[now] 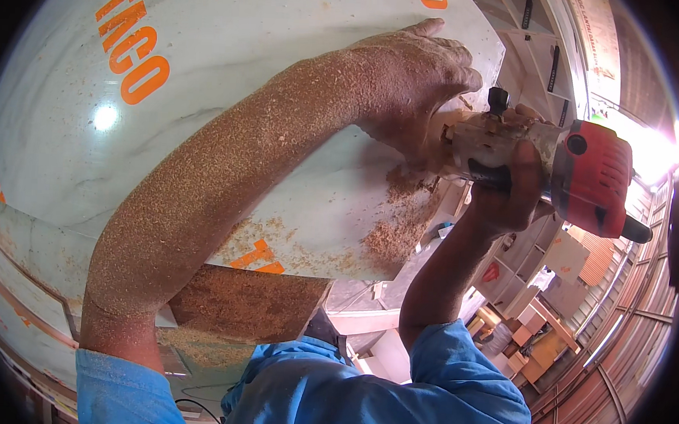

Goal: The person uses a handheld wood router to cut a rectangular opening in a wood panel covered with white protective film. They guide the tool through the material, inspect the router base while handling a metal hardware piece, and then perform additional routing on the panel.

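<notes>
A large white marbled panel (232, 63) with orange lettering fills the upper left. My left hand (417, 79), coated in sawdust like its forearm, lies flat on the panel near its right edge, fingers spread over the surface. Just to its right, my right hand (511, 182) grips a red and white hand-held trimmer (569, 165) held sideways against the panel's edge. The tool's cutting end is hidden behind my left hand. A heap of sawdust (400, 222) lies on the panel below the tool.
A brown dust-covered board (244, 302) lies under the panel. White cabinet carcasses (547, 62) stand beyond the panel's edge, and wooden boxes and offcuts (527, 341) sit on the floor at the lower right. Bright daylight comes in at the right.
</notes>
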Available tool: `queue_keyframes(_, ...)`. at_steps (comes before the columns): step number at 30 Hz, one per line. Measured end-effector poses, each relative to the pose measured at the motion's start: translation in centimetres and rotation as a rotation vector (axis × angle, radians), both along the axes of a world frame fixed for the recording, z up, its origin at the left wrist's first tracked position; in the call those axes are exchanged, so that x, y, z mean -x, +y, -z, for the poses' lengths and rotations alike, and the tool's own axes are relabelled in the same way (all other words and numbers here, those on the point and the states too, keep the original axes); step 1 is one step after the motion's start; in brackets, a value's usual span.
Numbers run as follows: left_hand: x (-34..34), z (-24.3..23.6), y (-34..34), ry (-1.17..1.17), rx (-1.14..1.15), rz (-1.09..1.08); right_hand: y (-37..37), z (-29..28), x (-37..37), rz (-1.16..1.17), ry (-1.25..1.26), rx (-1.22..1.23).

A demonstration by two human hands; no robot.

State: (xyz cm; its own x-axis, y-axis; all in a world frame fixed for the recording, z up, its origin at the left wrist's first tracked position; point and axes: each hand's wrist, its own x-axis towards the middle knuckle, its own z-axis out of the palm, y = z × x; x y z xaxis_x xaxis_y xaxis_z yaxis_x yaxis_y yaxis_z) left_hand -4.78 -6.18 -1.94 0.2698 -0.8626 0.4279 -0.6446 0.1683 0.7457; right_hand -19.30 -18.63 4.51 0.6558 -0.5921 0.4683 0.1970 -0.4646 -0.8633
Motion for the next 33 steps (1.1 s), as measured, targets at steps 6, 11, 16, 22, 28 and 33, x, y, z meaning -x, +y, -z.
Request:
queue_keyframes(6,0.3,-0.3,0.3,-0.030,0.007,-0.036,-0.7,0.0,0.5,-0.067,-0.037,-0.067)
queue_keyframes(11,0.4,-0.7,0.0,-0.024,-0.041,-0.030,-0.7,-0.1,0.7,-0.063,-0.036,-0.105)
queue_keyframes(16,0.4,-0.6,0.3,-0.095,-0.020,-0.077,-0.9,0.1,0.9,-0.057,-0.016,-0.116)
queue_keyframes(22,0.7,-0.9,0.2,-0.084,-0.105,-0.046,-1.7,0.5,1.5,-0.089,0.045,-0.028)
queue_keyframes(28,0.9,-0.9,0.1,-0.121,-0.123,-0.064,-1.5,0.5,1.4,-0.077,0.007,-0.066)
queue_keyframes(33,1.1,-0.8,0.1,-0.128,-0.095,-0.097,-2.0,0.5,1.6,-0.128,0.028,-0.020)
